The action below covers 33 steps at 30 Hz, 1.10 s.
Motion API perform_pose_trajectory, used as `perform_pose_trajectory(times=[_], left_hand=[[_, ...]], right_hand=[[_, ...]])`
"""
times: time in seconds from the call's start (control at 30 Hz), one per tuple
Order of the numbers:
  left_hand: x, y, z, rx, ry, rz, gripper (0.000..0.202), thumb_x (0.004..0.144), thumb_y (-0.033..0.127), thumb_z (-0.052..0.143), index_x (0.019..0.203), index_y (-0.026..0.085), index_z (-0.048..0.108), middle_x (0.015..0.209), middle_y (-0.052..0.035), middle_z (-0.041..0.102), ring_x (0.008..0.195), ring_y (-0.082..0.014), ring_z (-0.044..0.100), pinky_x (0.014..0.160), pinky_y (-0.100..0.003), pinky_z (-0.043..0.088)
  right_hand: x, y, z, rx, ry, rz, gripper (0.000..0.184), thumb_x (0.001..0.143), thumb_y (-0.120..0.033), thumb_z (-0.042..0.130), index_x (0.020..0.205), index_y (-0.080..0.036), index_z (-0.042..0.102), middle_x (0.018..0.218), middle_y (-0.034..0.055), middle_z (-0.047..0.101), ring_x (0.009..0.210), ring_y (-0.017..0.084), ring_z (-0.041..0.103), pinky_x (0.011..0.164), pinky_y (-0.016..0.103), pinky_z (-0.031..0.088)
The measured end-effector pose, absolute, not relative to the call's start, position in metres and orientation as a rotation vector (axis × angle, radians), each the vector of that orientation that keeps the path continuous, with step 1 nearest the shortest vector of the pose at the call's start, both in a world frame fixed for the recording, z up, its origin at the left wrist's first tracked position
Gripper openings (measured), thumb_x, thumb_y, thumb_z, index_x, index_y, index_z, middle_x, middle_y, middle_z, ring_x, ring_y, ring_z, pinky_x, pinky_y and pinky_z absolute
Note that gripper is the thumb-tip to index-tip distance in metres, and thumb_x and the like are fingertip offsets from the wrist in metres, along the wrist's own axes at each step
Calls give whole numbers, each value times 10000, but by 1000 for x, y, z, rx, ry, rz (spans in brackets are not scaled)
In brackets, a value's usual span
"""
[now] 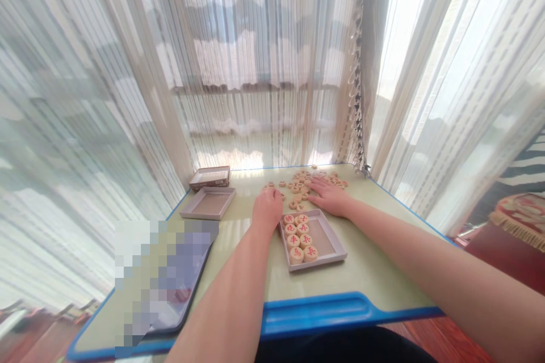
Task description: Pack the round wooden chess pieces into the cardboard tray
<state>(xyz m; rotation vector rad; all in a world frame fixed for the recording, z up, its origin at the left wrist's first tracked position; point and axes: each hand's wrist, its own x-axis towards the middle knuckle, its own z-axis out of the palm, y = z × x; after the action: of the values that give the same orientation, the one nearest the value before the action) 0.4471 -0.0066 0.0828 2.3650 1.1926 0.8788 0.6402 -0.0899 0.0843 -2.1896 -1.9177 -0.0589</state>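
- The left hand is curled, just left of the near box and at the near left edge of the scattered pieces; whether its fingers grip a piece cannot be told
- The right hand lies flat with its fingers spread over the right part of the scatter, closed around nothing that shows
- The loose pieces, round wooden discs, lie in a cluster at the far middle and right of the table; a single disc sits at the far edge
- The near box, a shallow tray, stands between the forearms, with eight red-marked pieces in two columns of four along its left side
- A shallow grey tray lies far left, just nearer than another box
- A dark-edged flat object, partly blurred out, lies near left
- Sheer curtains hang beyond the table
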Motion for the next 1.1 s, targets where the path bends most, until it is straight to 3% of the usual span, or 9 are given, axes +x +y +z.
perform_pose_trajectory(times=[0.23, 0.33, 0.43, 0.57, 0.77, 1.1], left_hand=[[452, 7, 79, 2282, 1289, 976, 274, 826, 215, 360, 852, 157, 627, 960, -107, 640, 957, -216, 554, 856, -319, 396], [454, 11, 76, 2310, 1286, 935, 276, 825, 219, 363, 895, 139, 618, 978, -117, 634, 987, -221, 541, 892, -326, 381], [456, 11, 74, 2331, 1310, 899, 301, 833, 250, 365, 984, 115, 588, 1047, -137, 609, 1035, -231, 519, 922, -339, 365], [457, 12, 73, 2298, 1377, 926, 314, 823, 224, 369, 1033, 100, 568, 1083, -164, 590, 1056, -252, 515, 897, -368, 381], [463, 32, 92, 2193, 1615, 1062, 290, 726, 102, 373, 840, 173, 631, 928, -107, 651, 957, -260, 553, 809, -369, 416], [470, 46, 88, 2468, 1387, 1210, 303, 795, 170, 330, 855, 186, 626, 889, -42, 658, 868, -192, 566, 802, -302, 416]], right_hand=[[640, -77, 82, -1992, -1877, -93, 440, 788, -299, 413, 1186, -178, 556, 1329, 60, 457, 1255, 224, 342, 1061, 363, 221], [641, -80, 82, -1853, -1891, -139, 345, 706, -232, 479, 999, -177, 654, 1130, 64, 607, 1104, 224, 483, 987, 340, 321], [642, -82, 83, -1833, -1867, -138, 292, 673, -184, 471, 881, -185, 675, 930, 48, 663, 976, 216, 537, 904, 330, 382], [642, -84, 85, -1863, -1844, -135, 293, 684, -205, 484, 905, -195, 676, 877, 41, 662, 965, 220, 526, 892, 327, 379], [639, -87, 89, -1887, -1758, -112, 265, 738, -322, 506, 905, -193, 666, 836, 43, 662, 917, 217, 527, 801, 308, 408], [643, -82, 84, -1918, -1702, -120, 291, 813, -356, 428, 807, -224, 687, 754, 38, 658, 902, 217, 532, 778, 312, 397]])
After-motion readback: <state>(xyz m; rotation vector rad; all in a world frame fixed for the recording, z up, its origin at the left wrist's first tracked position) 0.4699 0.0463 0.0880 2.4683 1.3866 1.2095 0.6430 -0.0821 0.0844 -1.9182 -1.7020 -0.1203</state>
